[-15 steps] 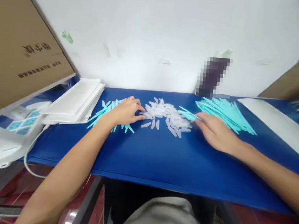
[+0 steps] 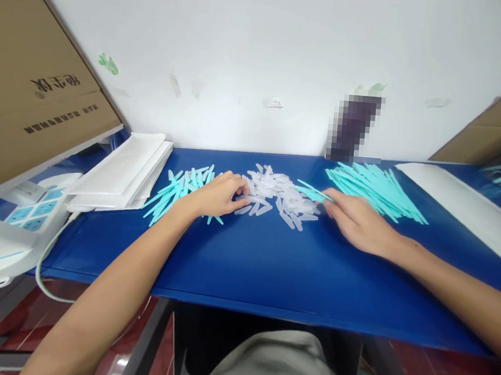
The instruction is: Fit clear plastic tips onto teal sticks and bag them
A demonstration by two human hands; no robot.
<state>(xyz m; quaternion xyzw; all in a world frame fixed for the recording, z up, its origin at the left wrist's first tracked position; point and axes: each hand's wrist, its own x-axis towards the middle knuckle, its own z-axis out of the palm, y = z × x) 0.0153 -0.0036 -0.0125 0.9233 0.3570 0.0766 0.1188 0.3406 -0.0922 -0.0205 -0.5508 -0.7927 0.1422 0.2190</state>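
Three heaps on one blue tabletop (image 2: 244,268). The right hand (image 2: 352,218) is clamped on at least two slender turquoise sticks (image 2: 313,191), their free ends over the right side of the central heap of small, tapered, translucent white pieces (image 2: 272,184). The left hand (image 2: 221,194) reaches that heap's left edge, thumb and forefinger close together; whether they grip a piece cannot be told. Turquoise sticks also form a left heap (image 2: 178,189), partly hidden by the left hand, and a right heap (image 2: 374,188); overlap prevents an exact count. One stack of flat white packets (image 2: 122,163) lies farther left, one long white strip (image 2: 461,210) farther right.
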